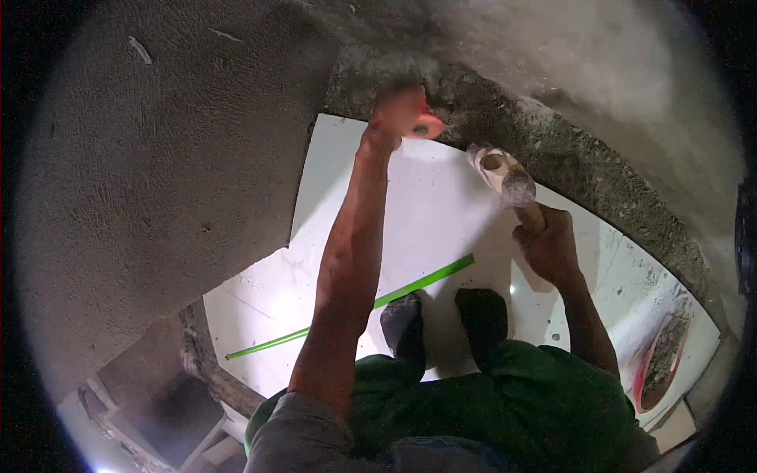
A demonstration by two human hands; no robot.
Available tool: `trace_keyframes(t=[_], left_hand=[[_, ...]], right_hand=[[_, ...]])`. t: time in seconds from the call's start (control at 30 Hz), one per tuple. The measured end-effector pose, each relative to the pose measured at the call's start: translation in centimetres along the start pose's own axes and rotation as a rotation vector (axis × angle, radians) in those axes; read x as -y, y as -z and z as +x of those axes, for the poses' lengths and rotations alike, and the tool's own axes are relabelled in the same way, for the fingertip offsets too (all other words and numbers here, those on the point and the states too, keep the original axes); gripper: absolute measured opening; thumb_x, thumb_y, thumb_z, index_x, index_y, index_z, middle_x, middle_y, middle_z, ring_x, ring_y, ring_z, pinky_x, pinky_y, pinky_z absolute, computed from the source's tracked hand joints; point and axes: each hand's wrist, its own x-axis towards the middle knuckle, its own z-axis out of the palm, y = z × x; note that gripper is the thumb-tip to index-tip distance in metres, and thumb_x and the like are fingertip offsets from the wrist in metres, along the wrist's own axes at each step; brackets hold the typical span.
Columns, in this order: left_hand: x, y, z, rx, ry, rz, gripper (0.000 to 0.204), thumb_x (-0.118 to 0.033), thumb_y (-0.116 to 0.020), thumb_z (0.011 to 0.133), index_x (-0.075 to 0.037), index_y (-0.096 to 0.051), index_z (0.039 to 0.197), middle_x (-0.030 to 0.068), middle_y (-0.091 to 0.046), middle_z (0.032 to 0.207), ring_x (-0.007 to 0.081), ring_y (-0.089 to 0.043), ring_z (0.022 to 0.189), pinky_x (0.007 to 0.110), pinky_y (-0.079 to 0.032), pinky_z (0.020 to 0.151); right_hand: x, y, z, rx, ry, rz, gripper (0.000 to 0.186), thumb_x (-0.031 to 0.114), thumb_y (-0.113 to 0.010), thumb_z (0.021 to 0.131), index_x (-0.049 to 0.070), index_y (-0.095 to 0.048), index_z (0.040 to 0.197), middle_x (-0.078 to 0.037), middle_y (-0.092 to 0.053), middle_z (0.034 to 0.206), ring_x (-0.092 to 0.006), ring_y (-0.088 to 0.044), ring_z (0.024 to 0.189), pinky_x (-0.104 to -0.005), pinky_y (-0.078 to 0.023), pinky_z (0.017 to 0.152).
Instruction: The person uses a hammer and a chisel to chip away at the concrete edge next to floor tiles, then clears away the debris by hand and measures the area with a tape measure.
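My left hand [398, 110] is blurred at the edge of the white tiles [426, 205], by the rough concrete strip; it grips a red object [428, 124] whose shape I cannot fully make out. Below and right of it, my right hand [546, 244] is closed on the short handle of a mallet [505, 177], its pale, dusty head raised toward the upper left near the tile edge. A long green strip [434, 273] lies diagonally across the tiles, passing under my left forearm and just beyond my feet [481, 315], which are in dark socks.
Rough grey cement [158, 181] covers the surface at left. A bare wall [615, 63] rises at upper right beside the gritty concrete strip [599, 158]. A red, elongated container [660, 366] holding grey debris lies at lower right. Dim clutter [173, 394] sits at lower left.
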Motion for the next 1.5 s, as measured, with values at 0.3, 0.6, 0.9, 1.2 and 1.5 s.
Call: trace_keyframes(t=[0.3,0.6,0.9,1.2,1.5], left_hand=[[1.7,1.7,-0.8,0.095,0.052,0.18,0.024,-0.028,-0.078,0.088,-0.007,-0.075,0.099,0.012,-0.077,0.105,0.0209,-0.073,0.096,0.038,-0.058,0.086],[-1.9,2.1,-0.3,0.035,0.108,0.188,0.031,-0.033,-0.061,0.095,-0.008,-0.073,0.109,0.0104,-0.073,0.1,0.0231,-0.071,0.092,0.044,-0.056,0.081],[-0.3,3.0,-2.0,0.057,0.176,-0.405,0.024,-0.021,-0.067,0.087,-0.003,-0.069,0.102,0.0117,-0.069,0.094,0.0214,-0.061,0.078,0.04,-0.051,0.074],[-1.5,3.4,2.1,0.17,0.517,-0.259,0.029,-0.031,-0.068,0.095,-0.007,-0.073,0.111,0.0162,-0.075,0.103,0.0265,-0.073,0.093,0.044,-0.056,0.084],[-1.8,4.5,-0.1,-0.058,0.672,-0.441,0.032,-0.035,-0.066,0.097,-0.005,-0.071,0.106,0.0128,-0.072,0.097,0.0266,-0.07,0.085,0.04,-0.055,0.078]], right_hand=[[-0.1,0.2,0.5,0.007,-0.071,0.107,0.015,0.001,-0.068,0.081,-0.006,-0.065,0.093,-0.013,-0.065,0.071,-0.0152,-0.059,0.065,-0.0381,-0.05,0.062],[-0.8,1.3,-0.4,-0.036,-0.077,0.079,0.012,0.006,-0.066,0.08,-0.005,-0.061,0.083,-0.007,-0.059,0.066,-0.0106,-0.052,0.064,-0.0365,-0.047,0.059],[0.2,0.0,0.5,-0.004,0.076,0.135,0.013,0.003,-0.068,0.079,-0.006,-0.061,0.084,-0.007,-0.059,0.069,-0.0117,-0.053,0.067,-0.0372,-0.048,0.062],[1.0,-0.9,0.6,0.005,0.019,0.17,0.014,0.005,-0.067,0.079,-0.007,-0.061,0.085,-0.009,-0.06,0.068,-0.0149,-0.054,0.064,-0.0382,-0.048,0.062],[0.8,0.0,0.0,-0.009,-0.183,0.08,0.013,0.006,-0.065,0.079,-0.005,-0.057,0.078,-0.006,-0.055,0.064,-0.0122,-0.051,0.062,-0.0378,-0.043,0.056]])
